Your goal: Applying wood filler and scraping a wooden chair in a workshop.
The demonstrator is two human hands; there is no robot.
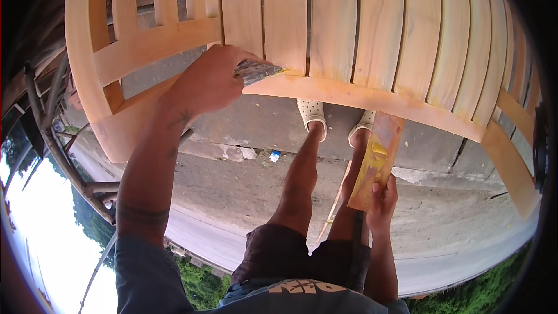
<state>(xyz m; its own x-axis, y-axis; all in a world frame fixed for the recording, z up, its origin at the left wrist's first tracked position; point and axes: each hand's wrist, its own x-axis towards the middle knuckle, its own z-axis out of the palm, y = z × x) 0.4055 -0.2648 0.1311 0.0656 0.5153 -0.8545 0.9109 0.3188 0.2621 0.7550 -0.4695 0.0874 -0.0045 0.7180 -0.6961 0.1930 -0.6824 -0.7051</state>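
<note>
My left hand (218, 78) is closed round a dark, smeared putty knife (258, 71). The knife's tip, with a dab of yellow paste on it, meets the front edge of a pale wooden slatted bench (331, 23). Yellowish smears mark the bench's front rail (372, 94) near the slat ends. Lower down, my right hand (383, 200) grips a short wooden board (381, 145) by its near end. A lump of yellow putty (374, 160) lies on the board's face. The fingers behind the board are hidden.
The bench's slatted armrest (157, 38) rises at the left, and another side piece (511, 157) stands at the right. My feet are in pale clogs (312, 113) on concrete below the rail. A small blue-and-white scrap (274, 156) lies on the ground. Poles (61, 134) stand at the far left.
</note>
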